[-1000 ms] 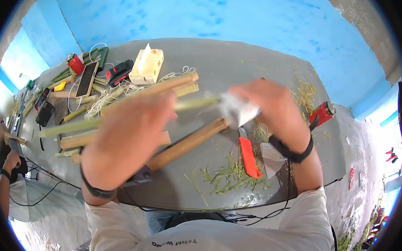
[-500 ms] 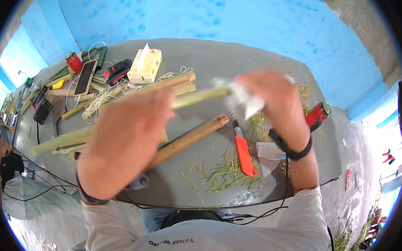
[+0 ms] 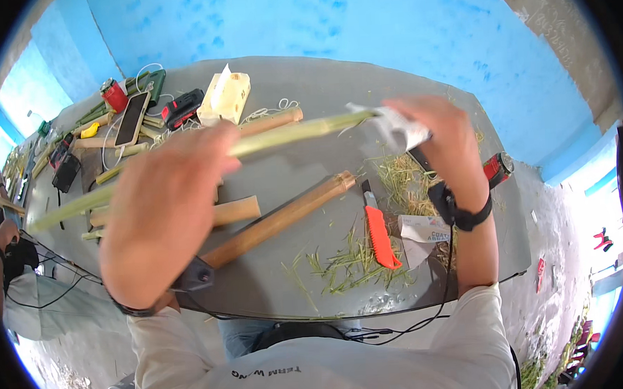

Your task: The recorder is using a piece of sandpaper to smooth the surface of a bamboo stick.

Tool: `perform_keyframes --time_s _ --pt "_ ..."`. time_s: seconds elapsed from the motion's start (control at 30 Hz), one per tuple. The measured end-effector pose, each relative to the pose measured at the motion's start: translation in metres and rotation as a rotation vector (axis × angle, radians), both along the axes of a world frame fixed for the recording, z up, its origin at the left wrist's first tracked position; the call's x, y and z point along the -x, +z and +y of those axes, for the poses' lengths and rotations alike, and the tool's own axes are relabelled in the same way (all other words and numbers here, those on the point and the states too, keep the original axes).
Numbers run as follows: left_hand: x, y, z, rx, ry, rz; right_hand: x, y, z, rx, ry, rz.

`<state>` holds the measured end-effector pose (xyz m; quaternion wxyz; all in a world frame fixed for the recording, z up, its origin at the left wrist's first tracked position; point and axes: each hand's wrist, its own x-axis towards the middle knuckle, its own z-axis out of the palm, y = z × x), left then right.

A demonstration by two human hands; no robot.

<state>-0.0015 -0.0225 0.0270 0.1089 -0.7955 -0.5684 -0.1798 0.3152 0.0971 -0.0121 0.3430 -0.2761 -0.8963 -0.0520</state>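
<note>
The person's left hand is wrapped around the middle of a long, pale green stalk, fingers closed on it, and holds it raised above the grey table. The stalk runs from the far right, where its end meets the right hand, down to the left past the left hand, and its near left end juts out over the table's left edge. The right hand is clamped on a crumpled white piece of paper or cloth pressed around the right end of the stalk; a black wristband sits on that wrist. Below the raised stalk, on the table, lies a thick tan bamboo piece, slanting from near left to far right, and a shorter tan piece lies just beside it to the left. To the right of the thick piece's upper end an orange utility knife lies flat, its blade end pointing away from the person. Green shavings are scattered around the knife and toward the right hand, and a scrap of printed paper lies near the wrist. At the far left of the table stand a red can, a phone, a black and red battery pack and a cream plastic box. At the far left edge, another person's hand shows.
</note>
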Motion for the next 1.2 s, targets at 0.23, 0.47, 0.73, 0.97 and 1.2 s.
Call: perform_keyframes --time_s 0.23,0.47,0.73,0.97,1.2 --pt "-0.008 -0.003 -0.008 0.133 -0.108 -0.040 0.013 -0.012 -0.009 -0.109 0.038 0.015" --pt "0.002 0.004 -0.010 0.064 -0.100 -0.009 0.022 -0.013 -0.020 -0.190 0.028 0.029" --pt "0.016 0.006 0.005 0.118 0.015 -0.006 0.006 -0.009 -0.005 -0.210 -0.098 0.009" --pt "0.021 -0.003 0.002 -0.020 -0.069 -0.151 -0.008 0.000 -0.004 -0.026 -0.149 -0.105" --pt "0.001 -0.009 0.008 0.134 -0.099 -0.108 0.023 -0.016 -0.023 -0.028 0.081 -0.011"
